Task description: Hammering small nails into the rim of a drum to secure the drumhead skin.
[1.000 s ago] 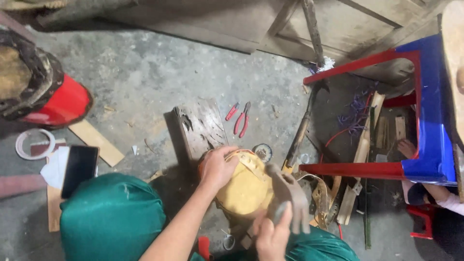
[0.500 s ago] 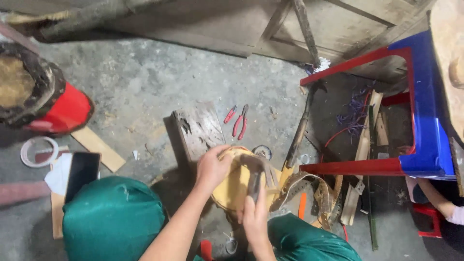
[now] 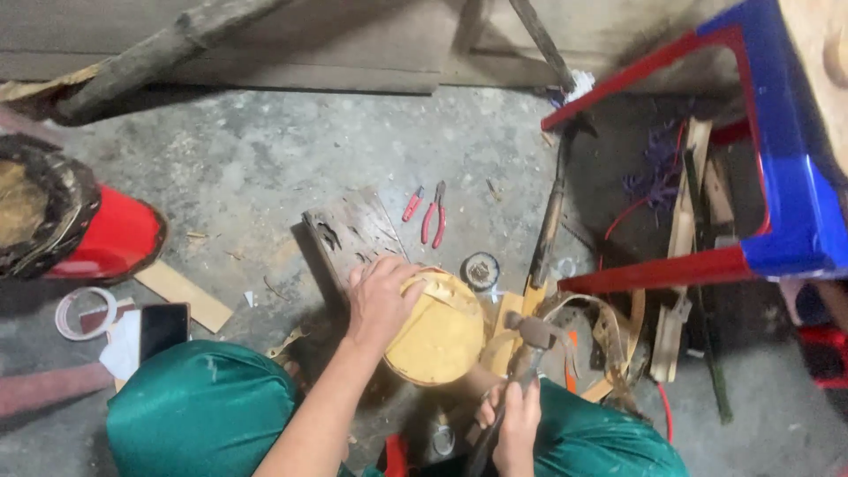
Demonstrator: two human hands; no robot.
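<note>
A: What does the left hand (image 3: 382, 300) do?
B: It lies flat, fingers spread, on the upper left rim of the round yellow wooden piece (image 3: 439, 337), pressing on it. The piece sits low in the middle of the view, on the edge of a dark wooden block (image 3: 349, 237) on the concrete floor (image 3: 265, 177), between the person's knees in green trousers (image 3: 199, 411).

A: And the right hand (image 3: 515, 424)?
B: It is closed around the handle of a hammer (image 3: 528, 340). The hammer head stands just right of the yellow piece, raised above a bent strip of pale wood (image 3: 609, 331); whether it touches anything cannot be told.

A: What lies around the work?
B: Red-handled pliers (image 3: 427, 212) lie on the floor just beyond the block. A small round tin (image 3: 481, 270) sits near the piece's upper right rim. A long-handled tool (image 3: 549, 221) rests beside it, slanting up toward a red and blue plastic stool (image 3: 777, 177). At the left are a roll of tape (image 3: 86, 312), a dark phone (image 3: 164, 329), a flat wooden offcut (image 3: 185, 294) and a red bucket (image 3: 110, 237).
</note>
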